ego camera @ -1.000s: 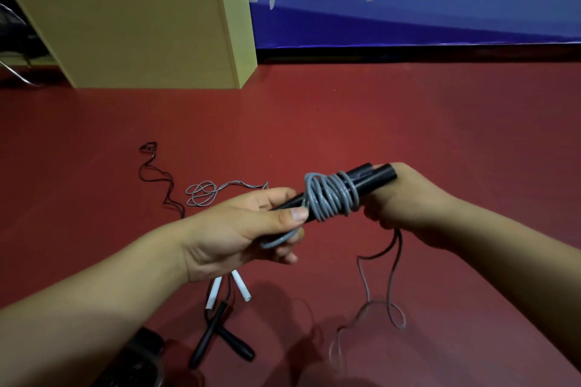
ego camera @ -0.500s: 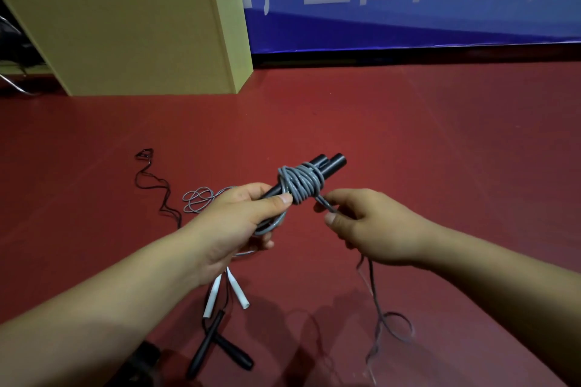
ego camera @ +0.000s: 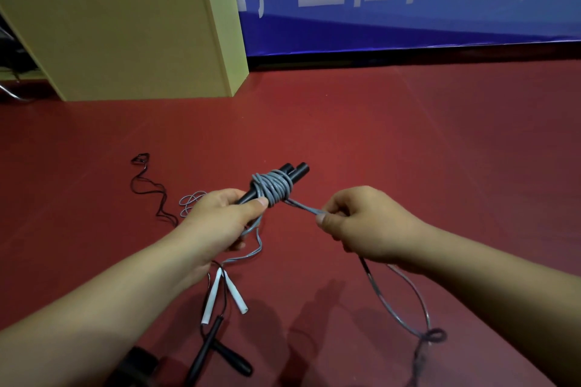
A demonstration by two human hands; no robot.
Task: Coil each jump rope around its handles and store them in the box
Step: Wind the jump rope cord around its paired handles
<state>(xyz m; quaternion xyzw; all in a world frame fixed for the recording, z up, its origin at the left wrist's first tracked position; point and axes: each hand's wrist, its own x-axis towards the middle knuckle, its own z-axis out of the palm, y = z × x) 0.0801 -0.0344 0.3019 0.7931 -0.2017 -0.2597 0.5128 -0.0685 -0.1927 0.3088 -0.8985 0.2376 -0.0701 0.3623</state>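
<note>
A wide red floor (ego camera: 408, 141) fills the room, and along its far edge hangs a blue banner (ego camera: 408, 19) with big white lettering. In front of it, at the left, stands the yellowish box (ego camera: 125, 38), tall and plain-sided, well apart from everything else.

The person's two bare forearms reach in from the near side. The left hand (ego camera: 226, 223) is curled round the lower ends of a pair of black handles (ego camera: 290, 171), held side by side and tilted up and away, with the thumb pressed against the edge of the grey rope coil (ego camera: 272, 188) wound round their middle. The right hand (ego camera: 361, 223) is closed on the loose length of that same grey rope (ego camera: 303, 207), pinching it just beside the coil so the short stretch between runs taut. Below that hand the rest of the rope hangs down and loops on the floor at the right, ending in a small curl (ego camera: 435, 334).

Beneath the left wrist lie two white handles (ego camera: 217, 295) forming a narrow V, their thin cord leading up to a small grey tangle (ego camera: 190, 203) behind the left hand. Just nearer sits another pair of black handles (ego camera: 217, 352), crossed on the floor. A thin black cord (ego camera: 147, 188) squiggles away to the left, its far end bunched.
</note>
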